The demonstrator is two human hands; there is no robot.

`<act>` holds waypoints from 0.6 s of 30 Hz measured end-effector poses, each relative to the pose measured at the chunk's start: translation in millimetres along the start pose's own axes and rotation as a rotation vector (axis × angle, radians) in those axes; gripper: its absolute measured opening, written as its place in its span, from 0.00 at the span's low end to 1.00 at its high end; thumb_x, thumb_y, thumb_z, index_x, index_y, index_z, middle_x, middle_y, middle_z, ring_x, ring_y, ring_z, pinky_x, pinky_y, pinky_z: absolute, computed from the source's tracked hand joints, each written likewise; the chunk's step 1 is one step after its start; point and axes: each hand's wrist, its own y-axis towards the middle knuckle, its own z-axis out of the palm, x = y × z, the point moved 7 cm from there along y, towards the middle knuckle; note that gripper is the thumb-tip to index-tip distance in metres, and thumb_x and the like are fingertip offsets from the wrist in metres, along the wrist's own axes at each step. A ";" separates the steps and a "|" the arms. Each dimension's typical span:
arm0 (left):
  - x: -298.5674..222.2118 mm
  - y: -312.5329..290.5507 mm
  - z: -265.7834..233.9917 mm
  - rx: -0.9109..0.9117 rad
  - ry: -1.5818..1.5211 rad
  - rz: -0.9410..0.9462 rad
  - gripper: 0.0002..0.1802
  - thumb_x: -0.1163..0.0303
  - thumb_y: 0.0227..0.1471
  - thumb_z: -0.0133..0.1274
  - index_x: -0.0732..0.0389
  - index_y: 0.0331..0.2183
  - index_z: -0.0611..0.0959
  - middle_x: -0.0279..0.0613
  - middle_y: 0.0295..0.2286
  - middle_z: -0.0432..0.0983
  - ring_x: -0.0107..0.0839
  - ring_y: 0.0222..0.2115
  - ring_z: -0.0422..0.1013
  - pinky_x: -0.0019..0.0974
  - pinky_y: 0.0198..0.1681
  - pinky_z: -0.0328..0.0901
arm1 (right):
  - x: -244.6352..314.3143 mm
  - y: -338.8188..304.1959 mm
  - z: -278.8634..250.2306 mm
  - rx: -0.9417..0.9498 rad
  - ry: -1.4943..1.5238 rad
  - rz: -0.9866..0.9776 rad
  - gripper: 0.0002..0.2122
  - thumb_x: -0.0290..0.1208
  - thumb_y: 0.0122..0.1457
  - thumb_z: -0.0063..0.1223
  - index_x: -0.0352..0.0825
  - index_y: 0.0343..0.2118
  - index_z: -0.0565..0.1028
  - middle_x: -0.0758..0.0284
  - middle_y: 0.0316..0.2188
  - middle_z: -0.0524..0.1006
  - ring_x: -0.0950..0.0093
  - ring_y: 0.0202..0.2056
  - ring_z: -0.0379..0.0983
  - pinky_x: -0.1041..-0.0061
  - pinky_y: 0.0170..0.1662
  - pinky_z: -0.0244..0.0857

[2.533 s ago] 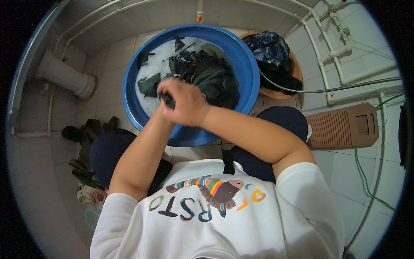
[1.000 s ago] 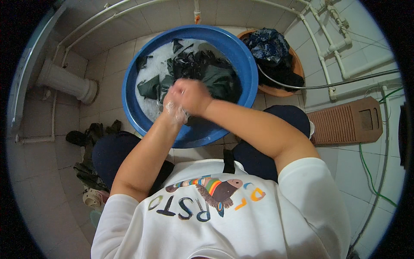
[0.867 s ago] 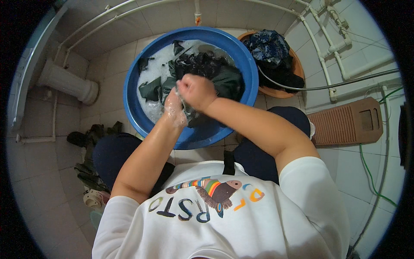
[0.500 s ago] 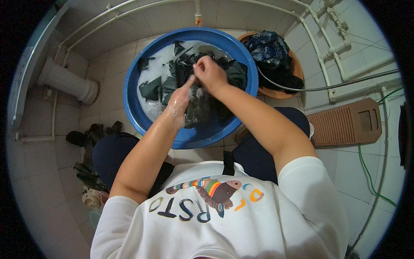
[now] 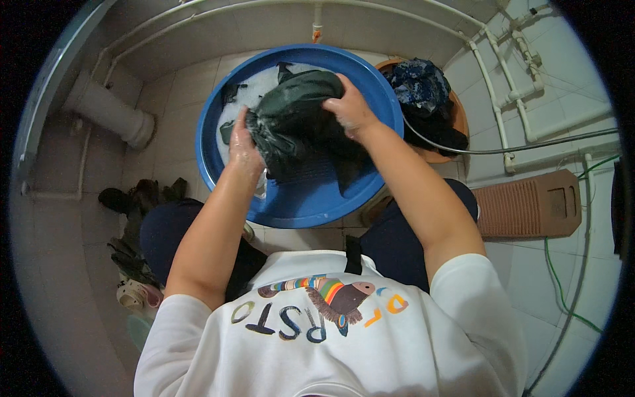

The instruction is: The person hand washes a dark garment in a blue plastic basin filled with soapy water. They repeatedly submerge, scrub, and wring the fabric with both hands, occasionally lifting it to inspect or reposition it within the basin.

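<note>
Through the head camera I look down on a tiled floor [image 5: 175, 126], with a brown washboard [image 5: 509, 206] at three o'clock and an orange basin [image 5: 460, 122] of dark clothes near two. At twelve o'clock I have the blue basin [image 5: 317, 210], white suds [image 5: 254, 89] showing toward its ten and eleven. Above it I see the dark green garment [image 5: 301, 96], wet, smooth and rounded on top, nearly black lower down. The left hand [image 5: 245, 145] is clamped on its creased, foam-streaked eight o'clock side; the right hand [image 5: 349, 109] grips its edge near two o'clock.
</note>
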 end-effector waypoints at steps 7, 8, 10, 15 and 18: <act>33.3 22.0 -39.0 0.358 0.371 0.123 0.18 0.56 0.47 0.44 0.58 0.36 0.74 0.41 0.33 0.72 0.35 0.35 0.68 0.39 0.45 0.61 | 42.1 -72.8 108.3 0.190 -0.648 -0.720 0.10 0.32 0.38 0.51 0.36 0.26 0.69 0.63 0.22 0.69 0.60 0.27 0.68 0.72 0.32 0.64; 41.9 12.9 -33.1 0.127 0.236 -0.037 0.16 0.57 0.47 0.44 0.57 0.34 0.74 0.40 0.32 0.71 0.33 0.34 0.68 0.37 0.43 0.62 | 33.5 -72.5 105.0 0.170 -0.739 -0.777 0.10 0.34 0.38 0.52 0.37 0.24 0.70 0.63 0.21 0.69 0.59 0.26 0.67 0.71 0.31 0.64; 53.2 -9.2 4.6 0.038 0.152 -0.063 0.12 0.58 0.47 0.43 0.55 0.28 0.74 0.37 0.27 0.71 0.29 0.29 0.68 0.34 0.36 0.65 | 3.3 -26.6 57.2 -0.140 -0.837 -0.506 0.10 0.40 0.39 0.52 0.39 0.15 0.72 0.63 0.19 0.72 0.62 0.23 0.69 0.69 0.26 0.64; 57.3 -2.8 9.9 0.310 0.028 0.213 0.10 0.60 0.43 0.44 0.55 0.25 0.75 0.33 0.24 0.72 0.27 0.25 0.69 0.29 0.29 0.65 | 6.0 -42.6 73.6 -0.131 -0.771 -0.608 0.08 0.38 0.39 0.49 0.39 0.15 0.74 0.61 0.21 0.73 0.61 0.21 0.70 0.68 0.25 0.65; 56.0 5.4 -7.2 0.774 -0.241 0.676 0.08 0.63 0.42 0.45 0.55 0.25 0.75 0.32 0.25 0.73 0.25 0.25 0.69 0.28 0.28 0.65 | 29.6 -74.6 113.9 0.267 -0.805 -0.753 0.11 0.37 0.46 0.51 0.35 0.18 0.70 0.61 0.18 0.71 0.66 0.21 0.70 0.71 0.24 0.64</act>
